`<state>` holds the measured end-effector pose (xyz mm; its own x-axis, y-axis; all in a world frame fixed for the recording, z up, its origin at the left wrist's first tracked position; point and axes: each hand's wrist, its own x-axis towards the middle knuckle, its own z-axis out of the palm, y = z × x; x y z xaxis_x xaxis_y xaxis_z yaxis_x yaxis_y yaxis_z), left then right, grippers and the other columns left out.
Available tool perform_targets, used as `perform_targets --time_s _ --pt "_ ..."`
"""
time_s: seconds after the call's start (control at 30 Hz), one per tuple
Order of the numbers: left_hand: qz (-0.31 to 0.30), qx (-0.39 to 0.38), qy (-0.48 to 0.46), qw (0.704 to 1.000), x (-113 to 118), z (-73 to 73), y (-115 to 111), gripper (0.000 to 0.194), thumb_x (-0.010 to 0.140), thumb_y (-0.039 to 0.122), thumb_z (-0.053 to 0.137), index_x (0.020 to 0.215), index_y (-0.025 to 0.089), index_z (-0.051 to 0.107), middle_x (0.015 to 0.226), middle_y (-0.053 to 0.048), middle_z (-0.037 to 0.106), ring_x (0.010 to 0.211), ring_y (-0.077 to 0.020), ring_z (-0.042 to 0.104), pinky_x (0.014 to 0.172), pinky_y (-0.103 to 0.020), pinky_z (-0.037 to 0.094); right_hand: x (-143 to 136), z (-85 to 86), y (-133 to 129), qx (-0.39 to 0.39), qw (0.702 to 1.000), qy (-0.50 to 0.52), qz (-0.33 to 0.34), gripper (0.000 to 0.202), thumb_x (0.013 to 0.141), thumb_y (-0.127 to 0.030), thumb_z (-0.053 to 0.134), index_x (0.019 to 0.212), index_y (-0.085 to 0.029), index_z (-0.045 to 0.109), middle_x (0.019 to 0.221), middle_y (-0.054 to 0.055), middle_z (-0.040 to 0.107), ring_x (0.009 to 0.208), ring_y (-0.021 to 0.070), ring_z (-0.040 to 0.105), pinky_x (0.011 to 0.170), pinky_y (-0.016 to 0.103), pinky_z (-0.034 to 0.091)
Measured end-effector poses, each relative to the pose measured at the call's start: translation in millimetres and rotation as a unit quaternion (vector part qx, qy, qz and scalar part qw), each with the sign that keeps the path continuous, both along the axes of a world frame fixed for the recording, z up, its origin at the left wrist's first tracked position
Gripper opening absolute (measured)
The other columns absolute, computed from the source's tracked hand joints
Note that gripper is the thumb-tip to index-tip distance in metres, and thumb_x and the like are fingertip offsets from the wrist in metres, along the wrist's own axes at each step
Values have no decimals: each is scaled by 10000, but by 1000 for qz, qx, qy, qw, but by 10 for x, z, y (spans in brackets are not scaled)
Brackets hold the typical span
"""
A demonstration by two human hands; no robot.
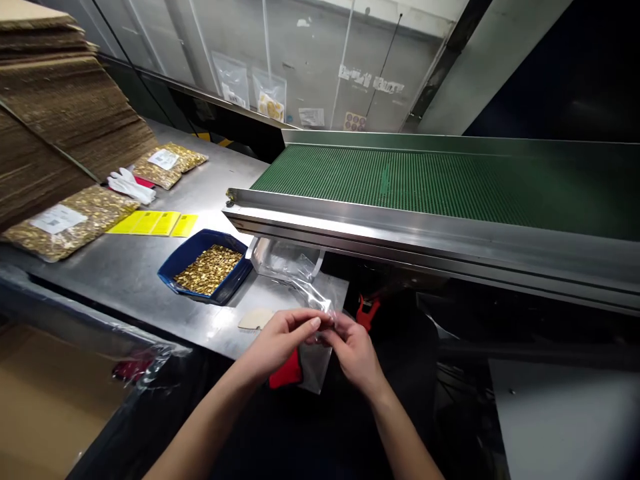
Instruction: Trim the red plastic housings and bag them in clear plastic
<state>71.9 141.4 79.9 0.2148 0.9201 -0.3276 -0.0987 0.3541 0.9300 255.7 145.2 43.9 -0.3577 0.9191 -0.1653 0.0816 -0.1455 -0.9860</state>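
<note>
Two bare hands meet over the right end of a smooth metal table (135, 261), on the near side of a finely ribbed green conveyor belt (430, 180). The left hand (284, 337) and right hand (358, 350) both have their fingertips closed in a pinch on a clear plastic bag (317, 293), which trails away toward the far left. The film looks thin and slick, so it could cling to itself or slide from the pinch; a hard tug might tear it. A wide sweep leftward could tip the blue tray (239, 281) and scatter its small, flat, shiny gold pieces (210, 268). That tray is shallow with angled corners. Farther left lie a near pack (103, 212) and a far pack (185, 160), both see-through and lumpy, flat yellow labels (159, 223), limp white gloves (131, 186) and stacked brown cardboard (55, 113) with rough edges.
</note>
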Motion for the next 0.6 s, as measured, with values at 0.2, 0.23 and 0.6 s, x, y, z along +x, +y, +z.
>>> perform_targets --time_s 0.2,0.23,0.6 --pt "-34 76 136 987 422 -38 -284 202 946 365 656 1061 253 778 1069 -62 791 1015 -256 713 911 -341 522 651 -113 -587 -118 986 -22 -112 394 971 -537 666 984 -153 753 821 81 743 664 191 658 639 303 528" --pt "-72 82 140 984 552 -61 -319 201 946 362 658 1080 258 765 1062 -57 788 987 -245 716 878 -328 527 716 -105 -651 -136 982 -24 -126 385 943 -540 704 937 -156 738 790 67 727 660 187 648 630 293 518" --pt "-85 135 257 953 974 -437 -306 193 773 52 508 786 244 492 842 -19 552 778 -217 516 705 -332 359 1163 -13 -874 -12 902 -376 -210 484 973 -499 589 596 -216 480 699 18 586 566 141 453 559 284 304"
